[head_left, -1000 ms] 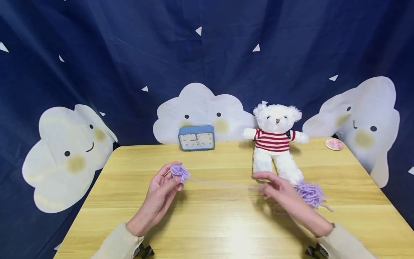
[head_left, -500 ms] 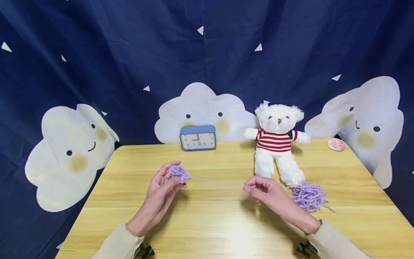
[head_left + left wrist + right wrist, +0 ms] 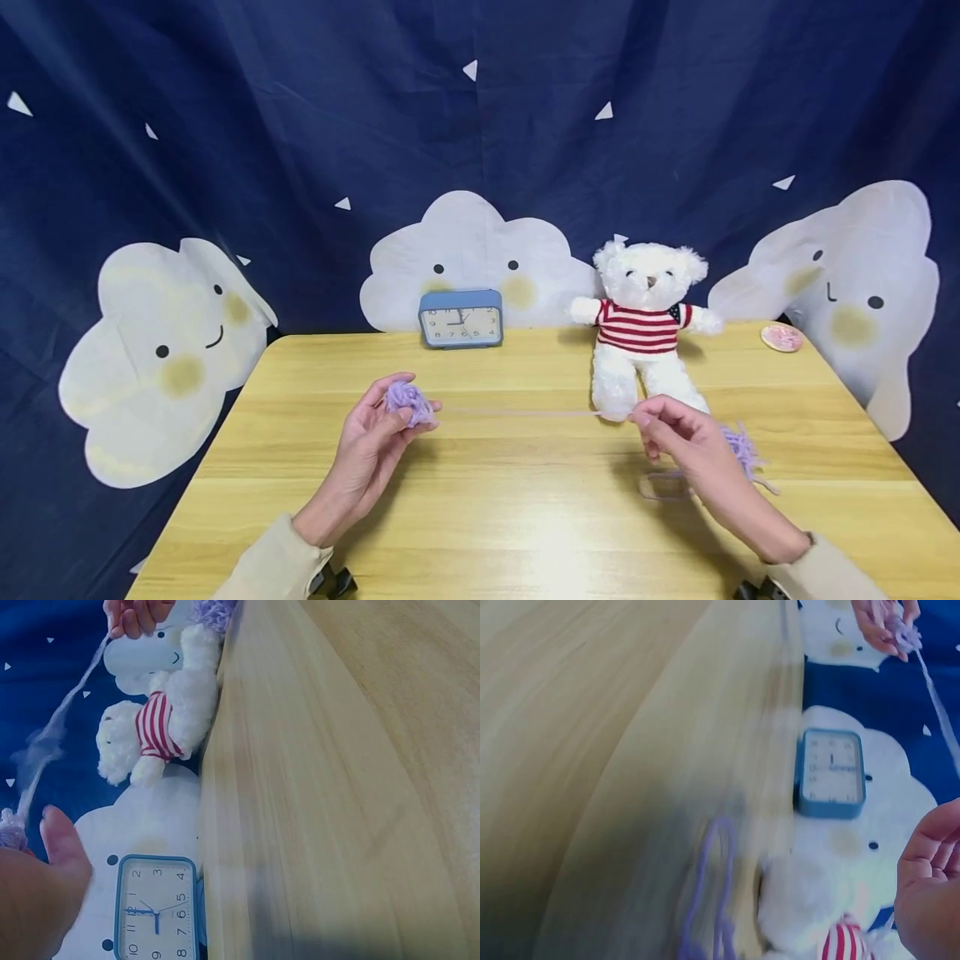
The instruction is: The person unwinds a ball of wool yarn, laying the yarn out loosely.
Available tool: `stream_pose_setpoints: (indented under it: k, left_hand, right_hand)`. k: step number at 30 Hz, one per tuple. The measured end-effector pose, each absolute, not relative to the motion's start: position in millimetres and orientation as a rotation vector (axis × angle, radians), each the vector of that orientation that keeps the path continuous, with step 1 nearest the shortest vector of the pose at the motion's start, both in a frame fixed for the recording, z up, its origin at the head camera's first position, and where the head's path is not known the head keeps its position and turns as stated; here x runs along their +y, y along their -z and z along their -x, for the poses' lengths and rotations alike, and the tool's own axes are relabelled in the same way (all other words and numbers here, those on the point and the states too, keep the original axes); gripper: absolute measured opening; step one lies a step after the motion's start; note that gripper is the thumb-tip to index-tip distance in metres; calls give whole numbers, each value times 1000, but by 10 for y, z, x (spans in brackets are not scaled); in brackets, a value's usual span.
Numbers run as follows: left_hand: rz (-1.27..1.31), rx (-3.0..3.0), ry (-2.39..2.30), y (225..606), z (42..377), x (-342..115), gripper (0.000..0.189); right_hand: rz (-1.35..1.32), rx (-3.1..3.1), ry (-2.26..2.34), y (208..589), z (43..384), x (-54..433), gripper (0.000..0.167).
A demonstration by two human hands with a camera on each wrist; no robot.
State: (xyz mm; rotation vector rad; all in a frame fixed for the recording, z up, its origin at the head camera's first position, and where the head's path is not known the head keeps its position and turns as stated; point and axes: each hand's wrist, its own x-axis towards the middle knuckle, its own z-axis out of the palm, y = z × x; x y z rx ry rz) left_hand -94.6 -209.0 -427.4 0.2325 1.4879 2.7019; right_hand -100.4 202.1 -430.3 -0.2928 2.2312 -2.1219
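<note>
My left hand (image 3: 366,450) holds a small ball of lilac yarn (image 3: 408,403) between thumb and fingers, above the left middle of the table. From it a strand (image 3: 525,412) runs taut to the right, where the thumb and fingertips of my right hand (image 3: 693,446) pinch it. The left wrist view shows the same strand blurred. Behind my right hand lies a loose heap of yarn (image 3: 744,454), partly hidden by that hand. A loop of yarn (image 3: 728,855) lies on the wood near the heap, seen in the right wrist view.
A white teddy bear (image 3: 641,329) in a striped shirt sits at the back right, just beyond my right hand. A blue clock (image 3: 461,319) stands at the back middle. A round pink disc (image 3: 782,337) lies by the table's (image 3: 337,358) far right corner.
My right hand first moved left toward the ball, then back right and slightly up, with the strand drawn out. The left hand stays nearly in place and the ball has turned a little.
</note>
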Motion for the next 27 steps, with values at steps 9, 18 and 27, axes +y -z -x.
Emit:
stream_pose_setpoints:
  k: [9, 18, 27]
  left_hand:
    - [-275, 1491, -2703, 4283, 949, -2115, 45]
    - [-212, 1506, -2708, 4245, 931, -2126, 44]
    - [-254, 1491, -2694, 4244, 952, -2135, 54]
  right_hand:
    - [114, 2108, 2366, 4435, 960, 2450, 17]
    - [33, 2002, 2463, 4589, 888, 2849, 19]
    - [-73, 2008, 2458, 4601, 867, 3174, 25]
